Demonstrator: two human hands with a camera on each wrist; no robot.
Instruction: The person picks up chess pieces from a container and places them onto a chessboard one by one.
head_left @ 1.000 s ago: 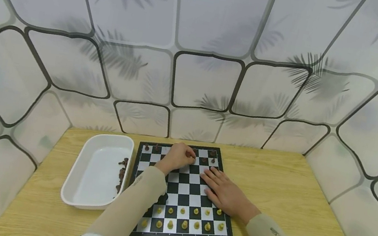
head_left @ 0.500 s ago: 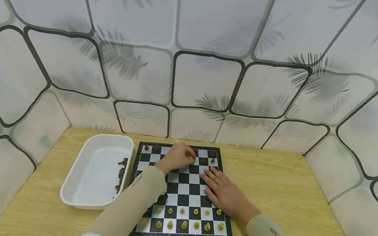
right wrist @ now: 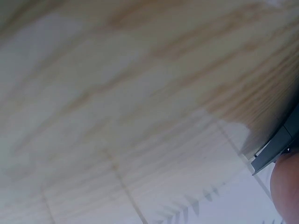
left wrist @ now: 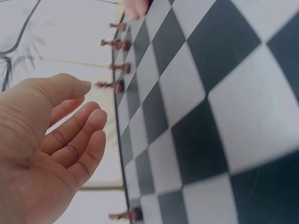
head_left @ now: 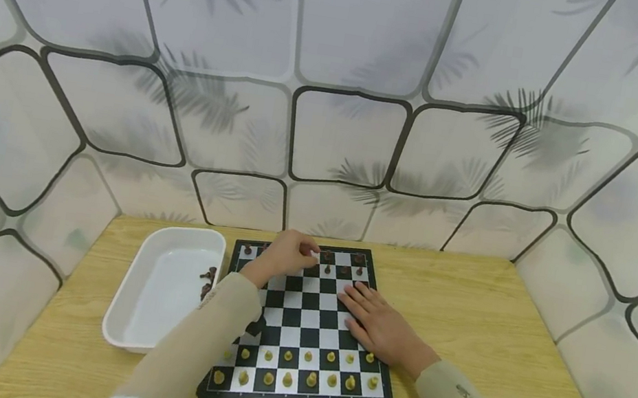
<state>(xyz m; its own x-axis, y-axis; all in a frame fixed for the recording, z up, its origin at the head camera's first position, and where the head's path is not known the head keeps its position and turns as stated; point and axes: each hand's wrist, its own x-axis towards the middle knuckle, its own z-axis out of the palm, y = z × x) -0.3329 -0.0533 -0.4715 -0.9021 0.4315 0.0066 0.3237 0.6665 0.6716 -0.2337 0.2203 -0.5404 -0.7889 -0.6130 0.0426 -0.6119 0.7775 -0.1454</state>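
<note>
My left hand (head_left: 287, 254) is over the far side of a black-and-white chessboard (head_left: 310, 319). In the left wrist view, the thumb and fingers of the left hand (left wrist: 51, 149) curve loosely with nothing between them, beside a dark red chess piece (left wrist: 112, 86). A small red-brown pawn (head_left: 328, 270) stands just right of that hand in the head view. My right hand (head_left: 377, 323) lies flat across the board's right edge, fingers spread. Gold chess pieces (head_left: 312, 379) stand in two rows along the near side. Part of the far row is hidden behind the left hand.
A white plastic tray (head_left: 151, 311) stands left of the board, with several red-brown pieces (head_left: 207, 290) along its right side, partly covered by the left sleeve. The wooden table (head_left: 465, 306) meets a patterned curtain-like wall (head_left: 341, 136) behind.
My left hand has let go of the red-brown pawn, which now stands on the board, and has drawn back to the left with its fingers parted. The right hand has stayed put.
</note>
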